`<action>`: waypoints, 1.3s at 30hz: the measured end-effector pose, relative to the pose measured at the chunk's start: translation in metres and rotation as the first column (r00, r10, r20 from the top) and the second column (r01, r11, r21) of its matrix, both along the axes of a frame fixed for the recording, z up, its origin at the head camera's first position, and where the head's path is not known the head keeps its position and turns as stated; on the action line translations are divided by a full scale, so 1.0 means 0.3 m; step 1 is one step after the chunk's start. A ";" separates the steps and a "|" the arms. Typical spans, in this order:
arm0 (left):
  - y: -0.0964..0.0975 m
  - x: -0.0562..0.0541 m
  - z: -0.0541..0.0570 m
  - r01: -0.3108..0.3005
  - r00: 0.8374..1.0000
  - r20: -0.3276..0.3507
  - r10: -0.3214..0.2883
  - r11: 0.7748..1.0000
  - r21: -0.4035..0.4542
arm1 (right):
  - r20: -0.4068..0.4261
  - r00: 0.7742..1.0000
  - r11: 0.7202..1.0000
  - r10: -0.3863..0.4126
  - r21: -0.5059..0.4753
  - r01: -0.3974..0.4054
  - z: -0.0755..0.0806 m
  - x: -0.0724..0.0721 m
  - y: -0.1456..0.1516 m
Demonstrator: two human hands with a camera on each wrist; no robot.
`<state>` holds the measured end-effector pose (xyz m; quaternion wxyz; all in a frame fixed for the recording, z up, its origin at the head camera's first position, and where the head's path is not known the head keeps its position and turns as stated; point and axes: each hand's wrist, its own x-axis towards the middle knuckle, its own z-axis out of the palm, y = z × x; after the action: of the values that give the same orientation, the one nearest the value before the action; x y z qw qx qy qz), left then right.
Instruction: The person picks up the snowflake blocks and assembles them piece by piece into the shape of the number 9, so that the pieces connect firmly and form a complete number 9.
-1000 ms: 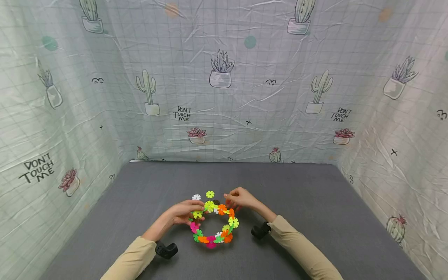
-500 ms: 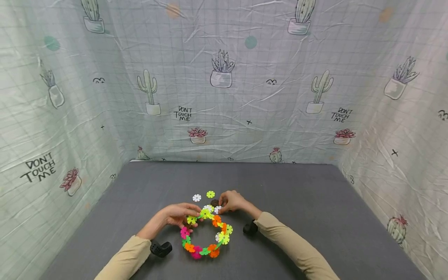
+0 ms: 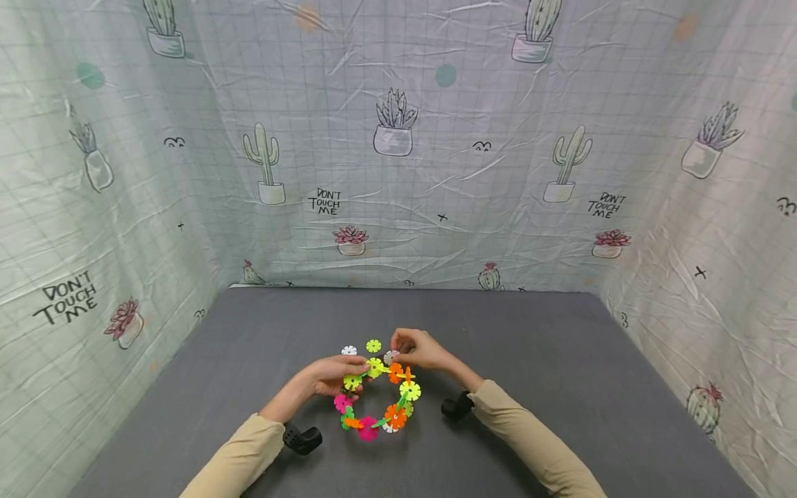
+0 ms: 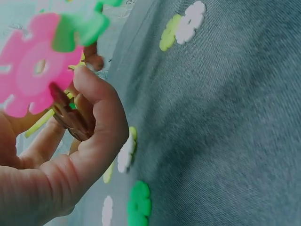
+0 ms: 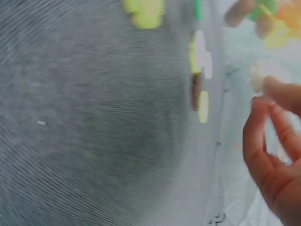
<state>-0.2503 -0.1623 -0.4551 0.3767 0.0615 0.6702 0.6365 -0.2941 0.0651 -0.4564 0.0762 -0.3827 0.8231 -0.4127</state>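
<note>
A ring of linked, notched flower-shaped plastic discs (image 3: 395, 416) in orange, yellow, pink and green hangs from my left hand (image 3: 330, 374). That hand grips its far left side, thumb and fingers around the linked pieces. In the left wrist view, a brown disc (image 4: 70, 115) sits by the curled fingers, joined to a pink disc (image 4: 33, 70). My right hand (image 3: 423, 348) pinches a white disc (image 3: 390, 357) between thumb and fingertips, close to the ring's far edge. The right wrist view shows this white disc (image 5: 269, 70) pale and blurred at the fingertips.
Beyond the ring, a loose white disc (image 3: 349, 351) and a yellow disc (image 3: 373, 345) lie on the grey tabletop (image 3: 529, 387). Near the left hand, a green disc (image 4: 139, 205) shows in the left wrist view. Patterned curtains (image 3: 398, 242) enclose the back and sides.
My right hand came left to the loose discs, picked up the white one and lifted it. The ring dipped toward me with my left hand, then rose back and shifted right.
</note>
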 end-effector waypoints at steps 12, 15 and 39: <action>0.043 -0.010 0.015 0.035 0.998 -0.044 -0.034 0.999 0.006 | -0.066 0.998 0.994 -0.011 -0.105 0.004 0.051 0.034 0.020; 0.047 -0.016 0.012 0.052 0.997 -0.053 -0.052 0.999 0.006 | -0.097 0.995 0.992 -0.020 -0.128 0.008 0.077 0.058 0.020; 0.057 -0.047 0.033 0.097 0.987 -0.127 -0.100 0.995 -0.031 | -0.127 0.992 0.990 0.022 -0.132 -0.039 0.135 0.103 0.033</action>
<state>-0.2644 -0.1451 -0.4450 0.3645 0.1307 0.6972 0.6034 -0.2631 0.0750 -0.4158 0.0048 -0.4247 0.7906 -0.4412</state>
